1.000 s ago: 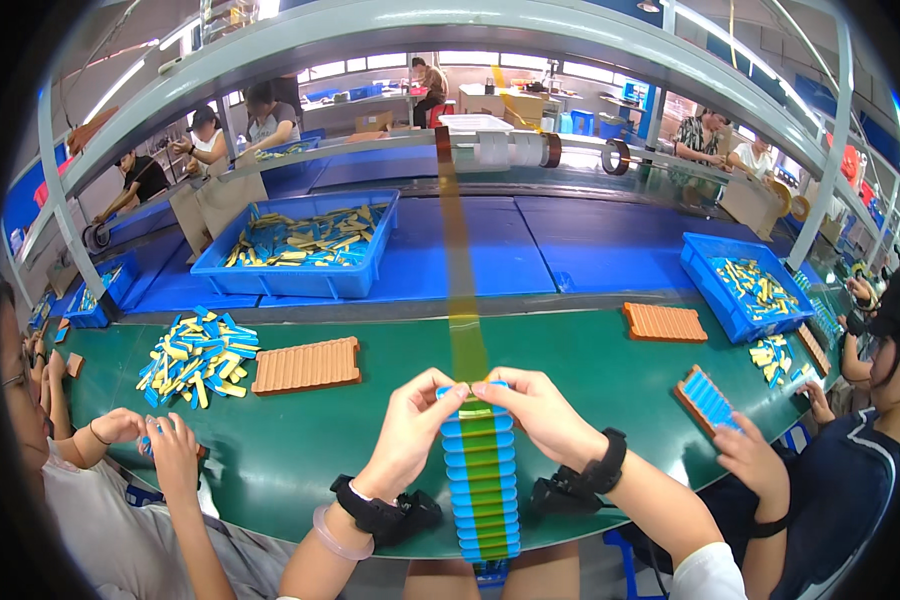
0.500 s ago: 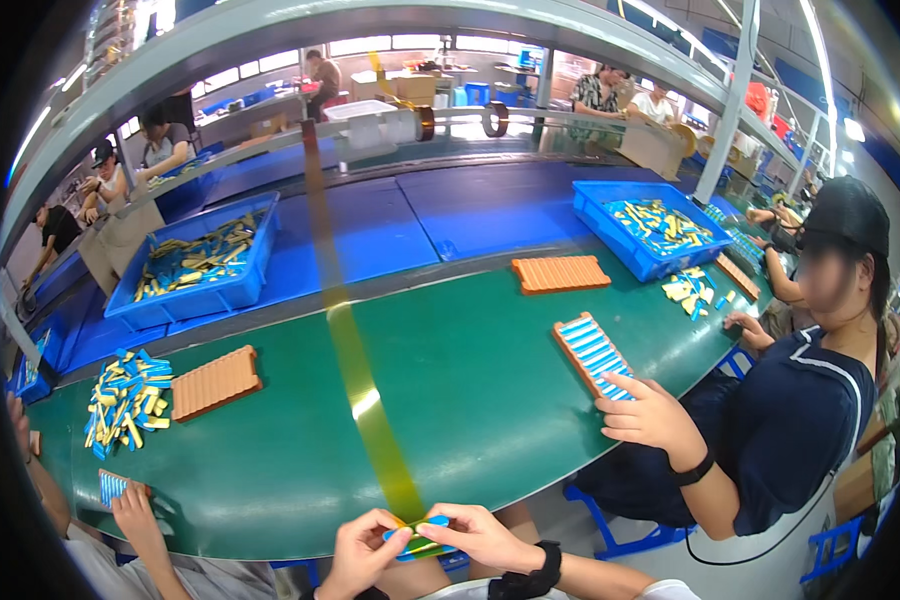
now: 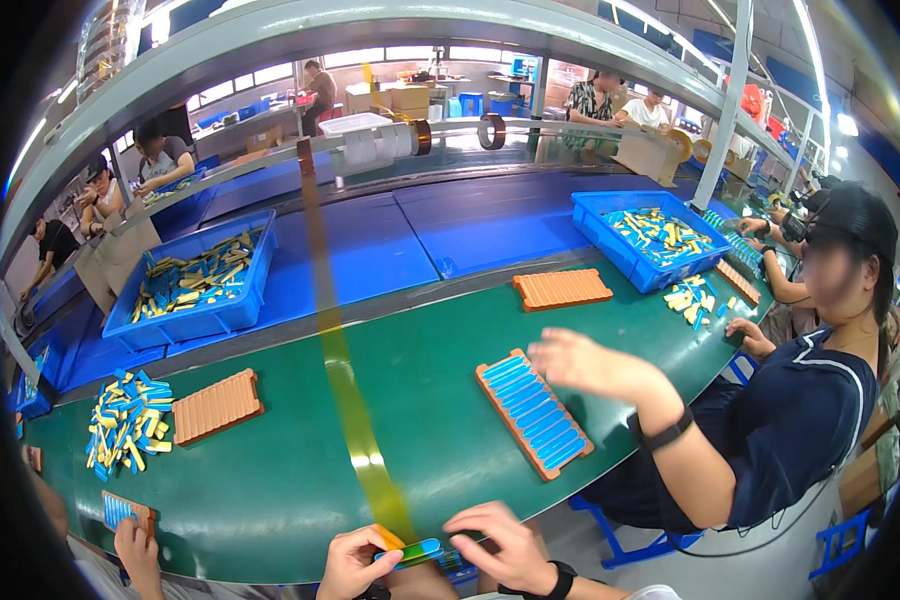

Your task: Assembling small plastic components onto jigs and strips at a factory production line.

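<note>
At the near table edge, my left hand (image 3: 355, 565) pinches a small blue flat strip with rounded ends (image 3: 422, 550) between thumb and fingers. A long translucent amber tape (image 3: 355, 430) runs down from the overhead rail to this strip. My right hand (image 3: 505, 553) is just right of the strip, apart from it, fingers spread and slightly blurred. Whether the tape is stuck to the strip is hidden by my fingers.
An orange ribbed tray of blue strips (image 3: 535, 412) lies ahead right, near a co-worker's raised hand (image 3: 595, 362). An orange ribbed tray (image 3: 217, 407) and a strip pile (image 3: 128, 420) are left. Blue bins (image 3: 235, 318) (image 3: 660, 270) stand behind. Another person's hand (image 3: 138, 555) is lower left.
My right hand has let go of the strip and moved right; my left hand still holds it. The co-worker's filled tray has slid left and nearer, and their hand has lifted off it.
</note>
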Tool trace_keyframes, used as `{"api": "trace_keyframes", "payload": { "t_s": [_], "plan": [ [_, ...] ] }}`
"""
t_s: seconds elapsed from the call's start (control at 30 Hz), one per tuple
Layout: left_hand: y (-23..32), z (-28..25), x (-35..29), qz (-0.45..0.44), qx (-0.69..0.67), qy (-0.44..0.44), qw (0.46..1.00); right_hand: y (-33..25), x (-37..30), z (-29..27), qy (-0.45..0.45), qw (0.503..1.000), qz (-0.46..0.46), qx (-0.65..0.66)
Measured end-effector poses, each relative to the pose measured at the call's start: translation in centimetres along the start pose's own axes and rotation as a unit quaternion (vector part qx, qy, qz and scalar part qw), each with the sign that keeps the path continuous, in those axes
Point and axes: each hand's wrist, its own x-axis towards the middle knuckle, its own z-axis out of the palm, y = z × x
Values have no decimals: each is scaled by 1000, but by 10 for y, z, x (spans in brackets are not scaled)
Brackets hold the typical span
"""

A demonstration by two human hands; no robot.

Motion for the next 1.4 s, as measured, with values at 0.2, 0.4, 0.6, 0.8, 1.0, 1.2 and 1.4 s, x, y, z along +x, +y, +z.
{"api": "trace_keyframes", "payload": {
  "t_s": [0.2,0.4,0.6,0.8,1.0,1.2,1.4],
  "plan": [
    [-1,1,0,26,-12,3,1000,33,-9,-64,157,922,54,-349],
    [-1,1,-1,24,-23,13,999,49,10,-94,27,939,116,-323],
    [-2,3,-2,39,-54,79,995,32,-7,-69,0,950,71,-303],
    [-23,3,-22,62,-180,207,960,-5,-26,-2,-24,959,82,-270],
    [-3,-3,-60,12,-228,236,945,-19,-13,42,-37,973,56,-222],
    [-4,29,-35,24,-82,164,983,-21,-9,27,-99,944,242,201],
    [37,34,-21,122,324,245,906,-4,-6,1,-28,923,295,246]
  ]
}}
